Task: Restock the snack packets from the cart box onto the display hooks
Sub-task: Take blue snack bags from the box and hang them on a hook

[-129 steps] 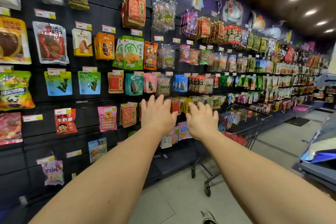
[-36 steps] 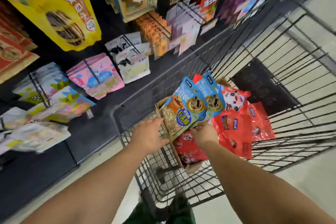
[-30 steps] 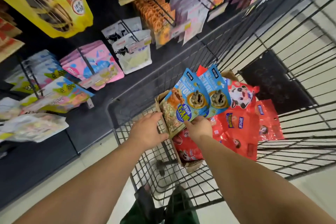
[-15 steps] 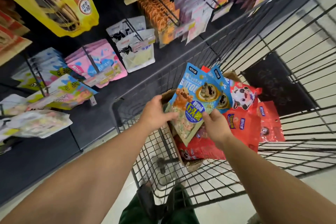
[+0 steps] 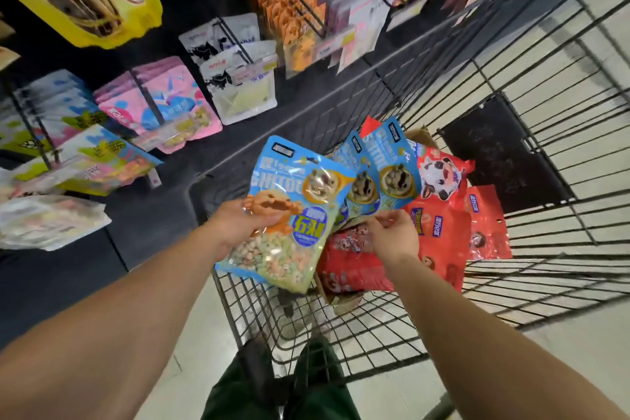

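Lifted clear of the cart box point(image 5: 418, 134), one blue packet point(image 5: 293, 211) is now resting in the left hand's point(image 5: 238, 227) grip while the right hand point(image 5: 392, 235) is hovering loosely curled, holding nothing; supporting the top edge would be steadying it for hooking.

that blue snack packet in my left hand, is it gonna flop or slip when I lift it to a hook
The blue packet looks glossy, so possibly slippery. It is held near mid-height by the left hand, and probably sags little. Small loose pieces fill its clear bottom, so likely light.

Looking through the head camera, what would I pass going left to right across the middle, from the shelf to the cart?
Pink packets → left hand → blue packet it holds → right hand → red cow packet → black panel on the cart's wire wall.
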`<state>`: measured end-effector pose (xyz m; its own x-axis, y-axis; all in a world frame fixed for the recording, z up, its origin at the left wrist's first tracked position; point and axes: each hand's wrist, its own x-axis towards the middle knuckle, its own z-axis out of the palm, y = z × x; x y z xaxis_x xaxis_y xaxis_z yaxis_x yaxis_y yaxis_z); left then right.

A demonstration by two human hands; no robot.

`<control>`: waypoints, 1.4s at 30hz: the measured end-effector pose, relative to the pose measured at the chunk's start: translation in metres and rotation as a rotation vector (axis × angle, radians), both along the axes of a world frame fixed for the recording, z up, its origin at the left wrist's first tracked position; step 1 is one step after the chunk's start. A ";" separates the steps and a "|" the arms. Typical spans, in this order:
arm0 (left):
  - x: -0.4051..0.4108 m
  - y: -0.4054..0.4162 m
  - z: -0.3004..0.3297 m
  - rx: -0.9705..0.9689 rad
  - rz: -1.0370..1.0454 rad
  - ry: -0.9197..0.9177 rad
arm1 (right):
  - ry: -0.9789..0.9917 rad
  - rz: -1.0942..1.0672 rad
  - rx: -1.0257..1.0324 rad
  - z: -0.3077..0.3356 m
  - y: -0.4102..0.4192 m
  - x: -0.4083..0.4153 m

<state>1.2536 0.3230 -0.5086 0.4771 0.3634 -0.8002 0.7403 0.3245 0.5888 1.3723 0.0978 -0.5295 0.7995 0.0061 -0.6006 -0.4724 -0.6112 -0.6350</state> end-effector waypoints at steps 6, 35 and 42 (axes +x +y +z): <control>0.007 -0.002 -0.002 0.110 0.100 -0.012 | 0.027 0.017 -0.024 -0.009 0.021 0.010; -0.211 0.037 0.182 0.269 0.889 -0.320 | -0.051 0.617 0.408 0.206 0.168 -0.094; -0.485 0.040 0.203 0.360 1.264 -0.354 | -0.094 0.986 0.518 0.230 0.271 -0.344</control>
